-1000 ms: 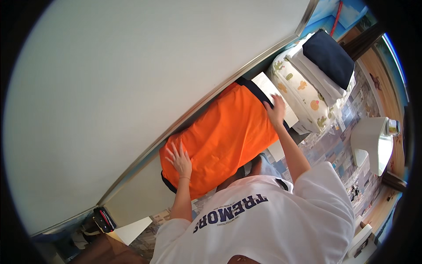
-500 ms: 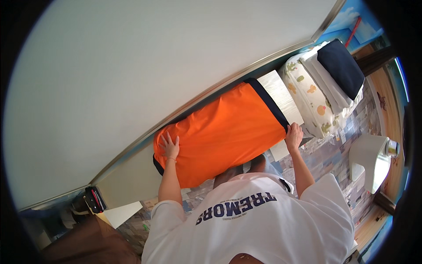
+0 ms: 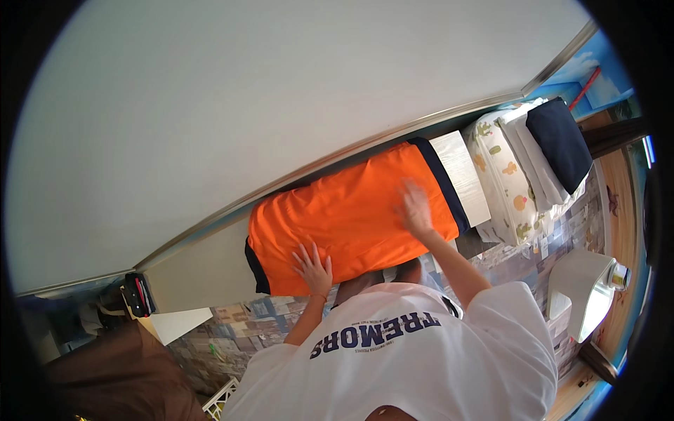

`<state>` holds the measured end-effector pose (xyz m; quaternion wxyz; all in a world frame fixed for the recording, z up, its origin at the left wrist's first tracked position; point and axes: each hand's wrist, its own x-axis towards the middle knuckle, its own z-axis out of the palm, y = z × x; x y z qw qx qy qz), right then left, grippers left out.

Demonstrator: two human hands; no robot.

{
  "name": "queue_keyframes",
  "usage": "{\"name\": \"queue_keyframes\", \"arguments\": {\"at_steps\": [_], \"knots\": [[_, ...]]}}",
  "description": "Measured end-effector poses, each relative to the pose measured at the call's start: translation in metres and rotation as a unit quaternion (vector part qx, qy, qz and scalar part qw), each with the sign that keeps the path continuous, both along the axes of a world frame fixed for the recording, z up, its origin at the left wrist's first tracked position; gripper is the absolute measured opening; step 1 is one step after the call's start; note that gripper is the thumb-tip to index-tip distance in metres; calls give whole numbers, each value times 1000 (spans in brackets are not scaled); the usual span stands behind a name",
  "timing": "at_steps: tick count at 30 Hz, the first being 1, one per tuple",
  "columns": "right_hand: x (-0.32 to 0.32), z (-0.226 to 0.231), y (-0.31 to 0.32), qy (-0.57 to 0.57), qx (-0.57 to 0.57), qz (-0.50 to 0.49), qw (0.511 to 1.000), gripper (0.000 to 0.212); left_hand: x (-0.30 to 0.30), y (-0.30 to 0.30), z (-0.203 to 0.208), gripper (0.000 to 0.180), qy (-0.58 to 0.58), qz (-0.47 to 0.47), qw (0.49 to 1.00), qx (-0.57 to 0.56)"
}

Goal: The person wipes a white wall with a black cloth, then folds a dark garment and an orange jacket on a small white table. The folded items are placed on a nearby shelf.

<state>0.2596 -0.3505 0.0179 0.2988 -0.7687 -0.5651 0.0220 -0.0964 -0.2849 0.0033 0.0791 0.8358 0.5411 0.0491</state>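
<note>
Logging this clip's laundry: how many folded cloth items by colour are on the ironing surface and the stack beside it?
Orange cloth under both hands: 1
Cactus-print cloth: 1
White folded cloth: 1
Dark navy cloth: 1
Total: 4

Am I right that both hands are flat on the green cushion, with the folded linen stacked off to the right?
Not quite: the cushion is orange with a dark navy edge, not green. The head view shows it. The rest holds: the left hand and the right hand lie on it, the right one blurred, and the folded linen is stacked to the right.
</note>
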Motion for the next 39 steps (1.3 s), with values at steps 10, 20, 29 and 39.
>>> {"name": "queue_keyframes", "arguments": {"at_steps": [10, 20, 29, 39], "knots": [[7, 6, 3, -53, -165, -54, 983, 54, -51, 11, -10, 67, -7, 34, 998, -49], [116, -21, -152, -19, -96, -455, 885, 43, -137, -18, -68, 102, -160, 533, 824, 108], [67, -100, -164, 817, 108, -307, 476, 77, -107, -25, -31, 110, -585, 579, 483, -299], [77, -65, -173, 734, -76, -328, 590, 82, -145, -47, -67, 102, -466, 459, 692, -304]]}}
